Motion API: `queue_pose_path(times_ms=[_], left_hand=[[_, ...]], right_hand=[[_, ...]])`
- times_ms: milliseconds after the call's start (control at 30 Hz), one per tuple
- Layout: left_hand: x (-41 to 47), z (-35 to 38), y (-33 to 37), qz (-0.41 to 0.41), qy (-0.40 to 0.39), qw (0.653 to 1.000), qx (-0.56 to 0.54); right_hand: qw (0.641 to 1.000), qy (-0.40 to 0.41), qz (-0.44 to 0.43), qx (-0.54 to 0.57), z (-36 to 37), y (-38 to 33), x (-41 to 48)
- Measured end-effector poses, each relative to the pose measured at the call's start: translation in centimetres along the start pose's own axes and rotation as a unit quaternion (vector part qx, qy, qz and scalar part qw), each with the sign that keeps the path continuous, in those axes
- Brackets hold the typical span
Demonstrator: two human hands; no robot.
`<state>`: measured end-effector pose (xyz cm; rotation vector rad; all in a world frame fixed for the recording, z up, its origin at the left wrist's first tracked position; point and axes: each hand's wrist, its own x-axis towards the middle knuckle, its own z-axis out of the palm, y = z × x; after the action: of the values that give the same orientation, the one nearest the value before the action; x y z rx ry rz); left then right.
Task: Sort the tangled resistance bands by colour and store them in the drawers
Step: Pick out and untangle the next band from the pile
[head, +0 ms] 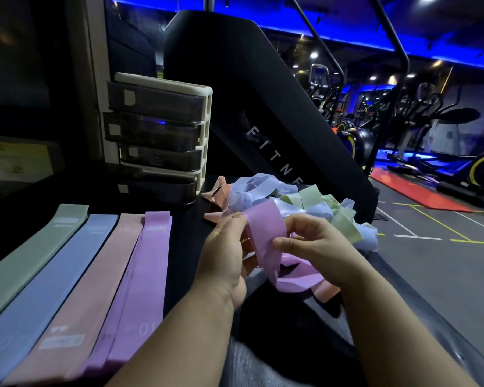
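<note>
Left hand (224,255) and right hand (316,244) pinch a purple band (266,227) just before the tangled pile (296,202). Risk: tail looks snagged; hard pull could drag pile off the desk (186,236).

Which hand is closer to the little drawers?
Left. The left hand is in front of the drawers, slightly to their right, pinching the purple band. The right hand grips the same band farther right, away from the drawers.

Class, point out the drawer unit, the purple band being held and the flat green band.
drawer unit (165,84), head view: white top rim.
held purple band (266,227), head view: upper flat stretch.
flat green band (37,252), head view: middle.
</note>
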<state>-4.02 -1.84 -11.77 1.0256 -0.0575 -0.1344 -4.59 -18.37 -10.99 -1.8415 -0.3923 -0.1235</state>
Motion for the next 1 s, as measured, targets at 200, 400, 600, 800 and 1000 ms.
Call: queue_pose_path(times_ms=[200,400,600,800,1000], left_hand=[[-0.2,0.3,-0.2,0.004,-0.059,0.998,-0.003],[-0.4,0.5,-1.2,0.011,-0.163,0.984,0.077],[0.3,0.5,-2.6,0.036,-0.136,0.956,0.259],[0.0,0.4,-2.5,0.039,-0.143,0.964,0.22],[-0.2,0.3,-2.4,0.02,-0.203,0.948,0.244]], right_hand=[[0.994,0.067,-0.068,0.055,0.7,-0.6,0.1],[0.977,0.175,-0.098,0.075,1.3,-1.2,0.3],[0.948,0.283,-0.089,0.116,0.7,-1.3,0.6],[0.92,0.323,-0.071,0.21,-0.4,-1.0,0.7],[0.887,0.375,-0.054,0.264,-2.1,-0.6,0.7]])
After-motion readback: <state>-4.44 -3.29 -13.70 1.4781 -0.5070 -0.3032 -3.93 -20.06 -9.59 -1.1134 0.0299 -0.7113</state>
